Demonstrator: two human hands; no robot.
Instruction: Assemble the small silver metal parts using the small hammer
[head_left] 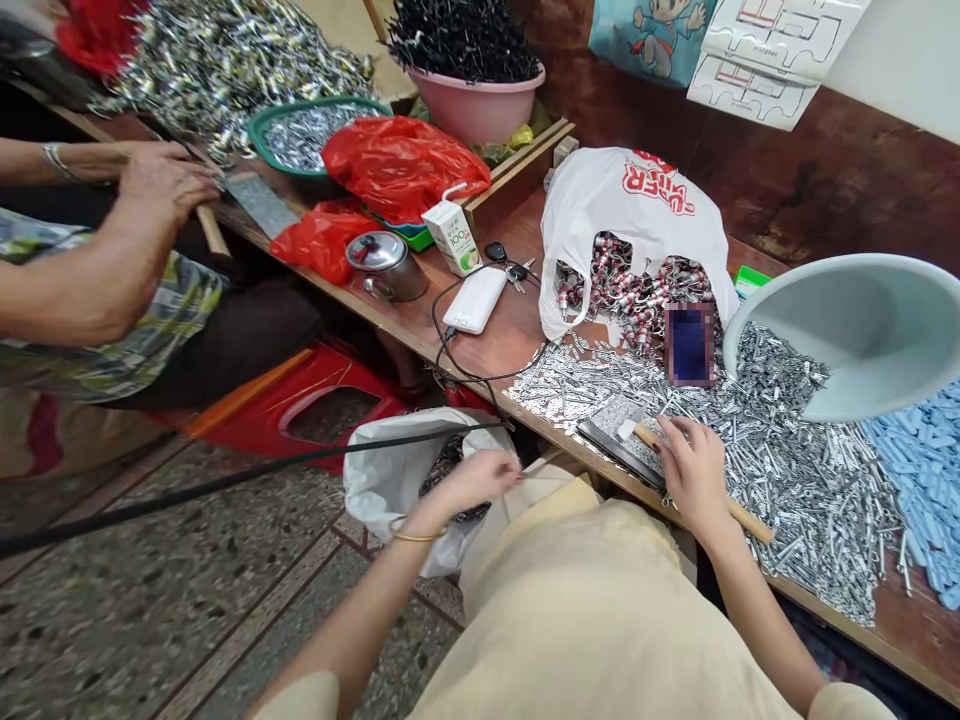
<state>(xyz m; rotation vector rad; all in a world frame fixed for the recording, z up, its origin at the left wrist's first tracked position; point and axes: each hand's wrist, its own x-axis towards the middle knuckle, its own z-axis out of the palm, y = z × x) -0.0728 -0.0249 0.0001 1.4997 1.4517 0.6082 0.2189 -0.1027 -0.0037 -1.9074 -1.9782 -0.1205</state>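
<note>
My right hand (694,470) is closed round the wooden handle of a small hammer (746,520). The hammer's pale head rests above a flat metal block (615,420) at the table's front edge. Loose silvery metal pieces (802,510) lie heaped around that hand. My left hand (484,477) is off the table edge, fingertips pinched together, over the rim of a white bag (382,470) with dark small parts inside. Whatever it pinches is too small to make out. A thin dark strap or rod (262,470) runs across just above this hand.
A grey-blue tub (885,290) lies tipped over the metal pieces. A white plastic bag (600,190) holds red-and-silver swivel parts. Left of it are a power bank (475,300), a drink carton (451,238) and a metal mug (397,275). A co-worker's hands (161,185) hold a wooden-handled tool.
</note>
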